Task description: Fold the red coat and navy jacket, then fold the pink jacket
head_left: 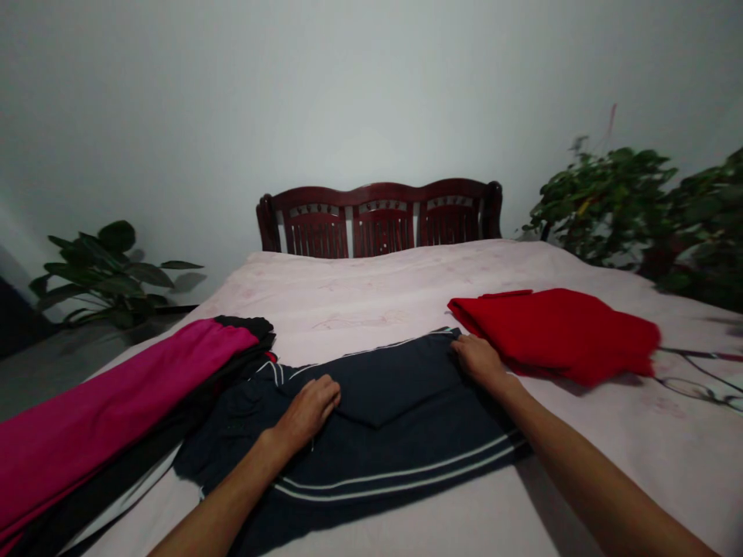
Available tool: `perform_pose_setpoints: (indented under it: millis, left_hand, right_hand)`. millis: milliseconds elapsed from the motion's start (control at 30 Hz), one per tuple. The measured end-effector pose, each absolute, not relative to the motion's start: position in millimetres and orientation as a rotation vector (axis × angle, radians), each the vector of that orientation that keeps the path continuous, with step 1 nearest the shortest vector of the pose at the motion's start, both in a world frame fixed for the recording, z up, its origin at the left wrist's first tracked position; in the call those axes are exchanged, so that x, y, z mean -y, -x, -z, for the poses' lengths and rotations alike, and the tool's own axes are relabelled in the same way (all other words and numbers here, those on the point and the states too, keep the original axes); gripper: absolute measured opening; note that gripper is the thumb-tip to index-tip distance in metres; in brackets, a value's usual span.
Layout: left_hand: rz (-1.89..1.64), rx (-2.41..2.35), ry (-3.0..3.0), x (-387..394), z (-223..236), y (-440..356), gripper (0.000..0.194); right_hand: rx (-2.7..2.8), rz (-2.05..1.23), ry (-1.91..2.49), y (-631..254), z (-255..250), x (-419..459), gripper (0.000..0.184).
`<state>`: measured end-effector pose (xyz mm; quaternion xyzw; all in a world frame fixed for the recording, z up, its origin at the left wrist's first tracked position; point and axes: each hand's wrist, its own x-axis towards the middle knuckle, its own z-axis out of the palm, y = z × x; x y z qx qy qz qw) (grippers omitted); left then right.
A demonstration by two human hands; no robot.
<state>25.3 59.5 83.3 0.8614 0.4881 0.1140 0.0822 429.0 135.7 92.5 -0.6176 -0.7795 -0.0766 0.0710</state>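
Dark navy track trousers (371,433) with white side stripes lie on the bed, with one part folded over. My left hand (307,414) rests on the folded part, its fingers curled into the cloth. My right hand (477,360) grips the far edge of the navy cloth, next to a folded red cloth (551,336). The red cloth touches neither hand's grip. A stack of magenta (116,394) and black clothing (237,348) lies left of the trousers, apart from my left hand.
The bed has a pale pink sheet (371,294) and a dark wooden headboard (380,220) against a white wall. Leafy potted plants (604,205) stand beyond the bed's right side, and another plant (104,275) stands at the left. Thin dark eyeglasses (693,387) seem to lie at right.
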Motion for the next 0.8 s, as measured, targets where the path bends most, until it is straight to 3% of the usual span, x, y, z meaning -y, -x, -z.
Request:
perform_pose_setpoints:
  millis: [100,233,467,633,800]
  left_hand:
    - [-0.349,-1.389,-2.548,-54,-84,-20,0.022]
    - [-0.3,-1.334,-2.624,-48,-82,-24,0.047]
    - [-0.09,-1.439,-2.568,-47,-94,-22,0.024]
    - [-0.134,-1.579,-2.489,-7,-108,-30,0.029]
    - [-0.113,-1.786,-2.474,47,-87,-28,0.046]
  right_hand:
    - [2.352,0.215,1.79,-438,-97,-135,0.03]
    - [2.489,0.012,1.636,-446,-90,-135,0.042]
    - [2.459,-0.006,1.856,-438,-101,-137,0.026]
    - [2.444,0.027,1.737,-406,-107,-101,0.038]
    - [2.536,0.002,1.519,-370,-74,-44,0.058]
